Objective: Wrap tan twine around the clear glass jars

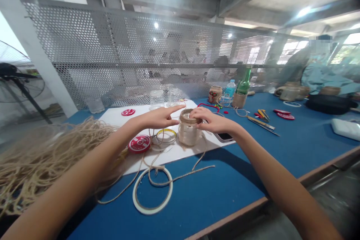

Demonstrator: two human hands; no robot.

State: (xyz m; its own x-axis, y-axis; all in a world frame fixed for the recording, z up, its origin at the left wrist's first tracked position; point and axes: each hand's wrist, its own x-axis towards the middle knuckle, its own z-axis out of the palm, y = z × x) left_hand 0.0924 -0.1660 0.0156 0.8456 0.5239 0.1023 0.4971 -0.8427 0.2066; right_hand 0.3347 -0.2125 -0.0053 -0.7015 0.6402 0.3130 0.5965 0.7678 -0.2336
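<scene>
Quick look at this bench setup, and a few spots seem risky to me. The glass jar [189, 135] stands upright on a white board [201, 144] on the blue desk [197, 198], with a band of twine [188, 117] wrapped round its top. The right hand [210, 120] has its fingers [197, 111] curled onto that band, closed on the jar from the right. It looks like a light hold, though I can't tell how hard it's pressing. The left hand [156, 118] is open, fingers [174, 109] spread out, with the index reaching up past the jar and the thumb just beside it, apparently not touching.

With only one hand on it, the jar could tip if it gets knocked or pulled sideways, and glass on a hard desk won't forgive that. The top turns of twine could also slip or loosen if that pressure lets up, since I can't see anything holding the end down. Loose strand [180, 176] trails off the board past a white tape ring [152, 195], so it could snag there or get dragged about. The big twine pile [42, 157] sits under the left forearm, which could easily catch it and tangle things. There's also a phone [223, 137] tucked just under the right hand, close enough to get bumped.
</scene>
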